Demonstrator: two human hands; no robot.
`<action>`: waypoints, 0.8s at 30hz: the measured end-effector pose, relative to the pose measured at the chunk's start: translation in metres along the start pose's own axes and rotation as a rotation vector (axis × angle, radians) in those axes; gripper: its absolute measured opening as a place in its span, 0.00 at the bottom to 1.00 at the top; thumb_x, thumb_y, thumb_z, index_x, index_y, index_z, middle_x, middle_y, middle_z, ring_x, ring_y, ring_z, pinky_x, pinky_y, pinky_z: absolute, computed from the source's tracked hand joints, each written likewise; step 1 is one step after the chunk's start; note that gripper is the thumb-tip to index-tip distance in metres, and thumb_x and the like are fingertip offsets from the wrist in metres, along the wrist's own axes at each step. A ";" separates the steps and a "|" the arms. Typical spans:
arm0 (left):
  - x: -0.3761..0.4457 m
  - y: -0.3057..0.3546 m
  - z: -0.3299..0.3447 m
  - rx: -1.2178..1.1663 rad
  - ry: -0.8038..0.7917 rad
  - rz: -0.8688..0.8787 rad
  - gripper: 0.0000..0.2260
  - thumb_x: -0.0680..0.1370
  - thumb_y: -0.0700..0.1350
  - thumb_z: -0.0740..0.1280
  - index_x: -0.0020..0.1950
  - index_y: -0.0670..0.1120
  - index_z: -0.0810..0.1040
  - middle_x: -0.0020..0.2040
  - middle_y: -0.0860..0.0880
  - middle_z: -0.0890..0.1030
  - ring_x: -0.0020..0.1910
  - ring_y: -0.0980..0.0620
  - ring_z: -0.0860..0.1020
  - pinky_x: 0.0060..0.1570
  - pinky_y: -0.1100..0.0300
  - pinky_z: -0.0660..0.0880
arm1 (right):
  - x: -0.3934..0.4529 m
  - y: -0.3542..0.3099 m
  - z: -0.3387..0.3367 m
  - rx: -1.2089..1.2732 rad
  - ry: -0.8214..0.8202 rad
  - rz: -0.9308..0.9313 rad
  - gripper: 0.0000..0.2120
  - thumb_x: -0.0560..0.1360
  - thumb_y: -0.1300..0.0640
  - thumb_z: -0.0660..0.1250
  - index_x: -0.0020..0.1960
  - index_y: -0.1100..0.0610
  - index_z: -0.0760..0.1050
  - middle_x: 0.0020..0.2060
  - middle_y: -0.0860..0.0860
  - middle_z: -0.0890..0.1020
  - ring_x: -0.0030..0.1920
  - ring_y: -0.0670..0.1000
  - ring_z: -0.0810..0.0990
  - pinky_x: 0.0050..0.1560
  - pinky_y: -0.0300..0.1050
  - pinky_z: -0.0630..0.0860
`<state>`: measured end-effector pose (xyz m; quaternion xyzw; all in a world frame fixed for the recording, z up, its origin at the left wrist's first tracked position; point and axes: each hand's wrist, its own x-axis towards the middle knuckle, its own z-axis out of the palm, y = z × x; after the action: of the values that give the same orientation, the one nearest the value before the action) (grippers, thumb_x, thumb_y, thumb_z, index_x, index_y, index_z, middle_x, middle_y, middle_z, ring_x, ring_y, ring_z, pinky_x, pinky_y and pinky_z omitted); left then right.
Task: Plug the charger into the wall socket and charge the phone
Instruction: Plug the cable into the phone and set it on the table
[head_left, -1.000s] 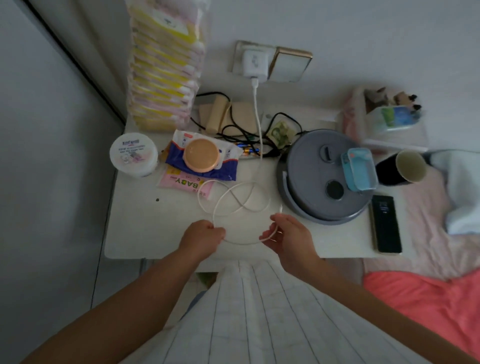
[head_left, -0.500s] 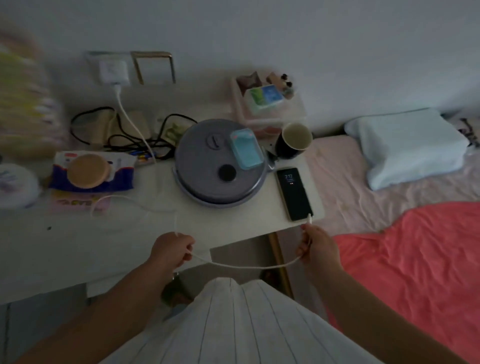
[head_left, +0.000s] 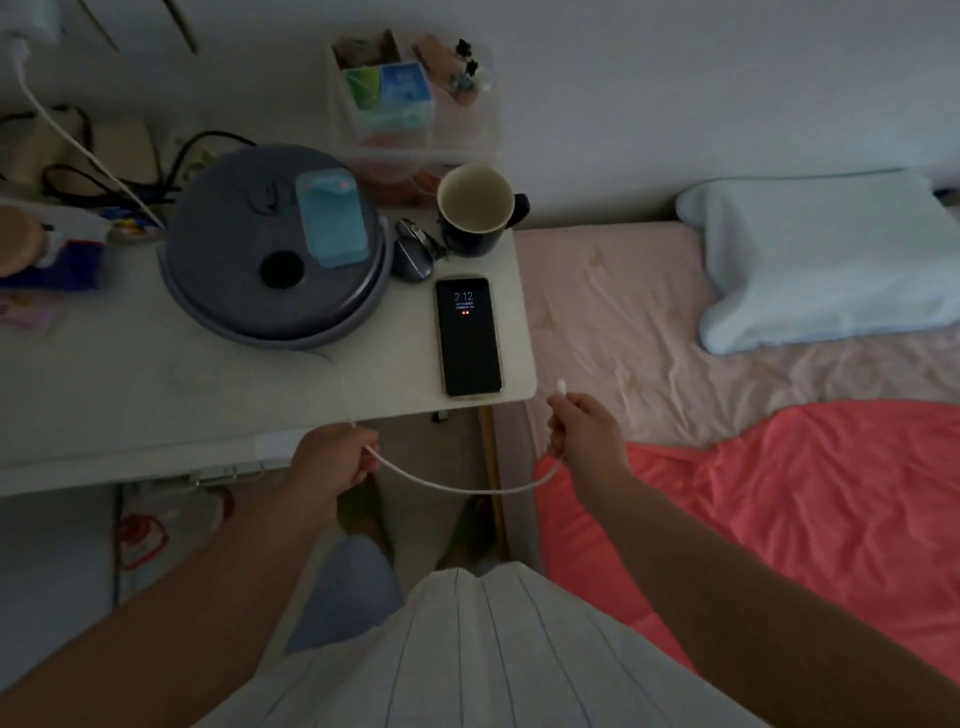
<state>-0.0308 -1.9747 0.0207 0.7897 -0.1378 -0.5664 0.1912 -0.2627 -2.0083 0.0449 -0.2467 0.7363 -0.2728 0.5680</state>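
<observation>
I'm seeing the charger (head_left: 15, 49) cut off at the top-left corner, its white cable (head_left: 457, 488) trailing across the bench (head_left: 156, 395). My left hand (head_left: 332, 462) is closing its grip around the cable; my right hand (head_left: 587, 431) is pinching the plug end, tip upward. Between them the phone (head_left: 469, 336) is lying flat, screen lit. The clear box (head_left: 415, 98) is holding blurred packets, and the mug (head_left: 475, 208) is looking empty.

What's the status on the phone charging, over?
Right hand shut on cable plug end; left hand shut on cable slack. Phone unplugged, on table. Path clear.
</observation>
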 end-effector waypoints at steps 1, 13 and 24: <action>0.001 0.002 0.004 0.012 0.009 0.024 0.12 0.73 0.39 0.63 0.29 0.42 0.75 0.23 0.45 0.77 0.16 0.59 0.72 0.15 0.72 0.65 | 0.005 -0.001 0.000 -0.033 -0.023 -0.011 0.11 0.76 0.57 0.62 0.35 0.55 0.72 0.29 0.51 0.72 0.27 0.48 0.69 0.32 0.44 0.68; -0.010 0.043 0.032 0.370 0.321 0.407 0.36 0.74 0.48 0.64 0.76 0.41 0.48 0.77 0.42 0.54 0.75 0.44 0.54 0.74 0.51 0.53 | 0.062 -0.022 0.041 -0.199 -0.105 -0.016 0.08 0.78 0.57 0.58 0.42 0.54 0.72 0.38 0.51 0.77 0.42 0.51 0.77 0.52 0.51 0.76; 0.061 0.093 0.087 0.277 -0.053 0.220 0.08 0.74 0.40 0.58 0.35 0.39 0.71 0.34 0.46 0.72 0.33 0.49 0.71 0.27 0.60 0.60 | 0.092 -0.027 0.065 -0.267 -0.023 0.014 0.11 0.75 0.57 0.60 0.41 0.64 0.74 0.37 0.56 0.77 0.41 0.54 0.76 0.46 0.51 0.74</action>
<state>-0.0938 -2.0970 -0.0128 0.7735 -0.3051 -0.5382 0.1377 -0.2196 -2.0975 -0.0144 -0.3183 0.7610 -0.1654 0.5405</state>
